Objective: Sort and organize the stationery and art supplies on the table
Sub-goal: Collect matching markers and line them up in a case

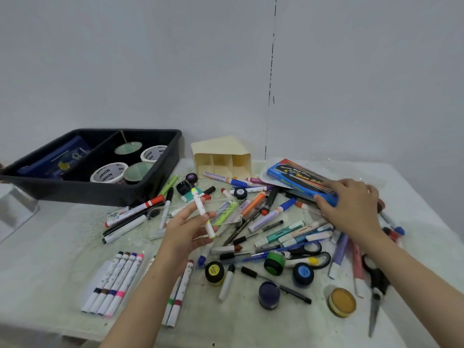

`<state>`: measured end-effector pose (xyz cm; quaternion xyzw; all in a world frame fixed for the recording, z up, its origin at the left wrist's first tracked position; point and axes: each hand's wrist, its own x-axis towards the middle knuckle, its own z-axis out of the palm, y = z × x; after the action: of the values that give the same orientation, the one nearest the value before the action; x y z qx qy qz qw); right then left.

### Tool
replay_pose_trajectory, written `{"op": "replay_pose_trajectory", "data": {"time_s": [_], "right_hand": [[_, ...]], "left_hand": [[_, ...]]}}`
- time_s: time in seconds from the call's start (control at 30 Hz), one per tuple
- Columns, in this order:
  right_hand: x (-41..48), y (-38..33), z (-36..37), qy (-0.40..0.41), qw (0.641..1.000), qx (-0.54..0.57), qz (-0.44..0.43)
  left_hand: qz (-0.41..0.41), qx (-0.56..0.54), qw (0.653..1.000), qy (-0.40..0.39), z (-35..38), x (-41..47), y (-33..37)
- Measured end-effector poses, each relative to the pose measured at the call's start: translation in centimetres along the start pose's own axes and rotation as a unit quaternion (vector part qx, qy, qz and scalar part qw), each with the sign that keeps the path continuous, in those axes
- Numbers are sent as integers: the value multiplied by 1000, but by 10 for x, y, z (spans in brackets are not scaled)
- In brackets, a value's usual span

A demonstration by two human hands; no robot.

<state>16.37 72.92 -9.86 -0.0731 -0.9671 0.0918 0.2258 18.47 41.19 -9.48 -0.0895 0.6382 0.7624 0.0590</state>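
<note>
Your left hand (pixel 188 232) pinches a white marker with yellow tips (pixel 203 212) between thumb and fingertips. It is lifted clear of the table (pixel 50 234) and tilted nearly upright, probably so you can check its colour. Just below and left of that grip lies a row of four matching markers (pixel 115 282), side by side, the likely home for this one. Beyond the grip to the left sits a black tray (pixel 100 194) holding tape rolls (pixel 109 173). Straight beyond it a cream pen holder (pixel 221 156) lies on its side. Your right hand (pixel 351 207) grips the near end of a blue watercolour box (pixel 298 178), fingers on top and thumb along its edge. The box rests on the loose pile of pens (pixel 266 217) between your hands, and seems ready to be lifted off.
</note>
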Motion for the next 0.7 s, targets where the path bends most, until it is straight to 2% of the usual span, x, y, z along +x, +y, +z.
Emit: {"op": "replay_pose_trajectory", "data": {"time_s": [0.1, 0.2, 0.27, 0.37, 0.43, 0.53, 0.7], "right_hand": [[0, -5, 1, -30, 1000, -9, 1], [2, -13, 7, -27, 999, 24, -19], [3, -20, 10, -29, 997, 47, -62], [1, -34, 13, -86, 983, 65, -150], [0, -40, 18, -112, 975, 49, -186], [9, -52, 28, -92, 970, 16, -225], [39, -80, 43, -91, 964, -71, -238]], "left_hand": [[-2, 5, 1000, 3, -1, 0, -1], [-9, 2, 1000, 10, -3, 2, -3], [-17, -1, 1000, 11, -4, 3, -5], [-32, -9, 999, -1, -4, 2, -7], [-41, -11, 999, -5, -4, 2, -9], [-48, -5, 999, -4, -2, 4, -10], [-55, -5, 998, -4, 0, 7, -11]]}}
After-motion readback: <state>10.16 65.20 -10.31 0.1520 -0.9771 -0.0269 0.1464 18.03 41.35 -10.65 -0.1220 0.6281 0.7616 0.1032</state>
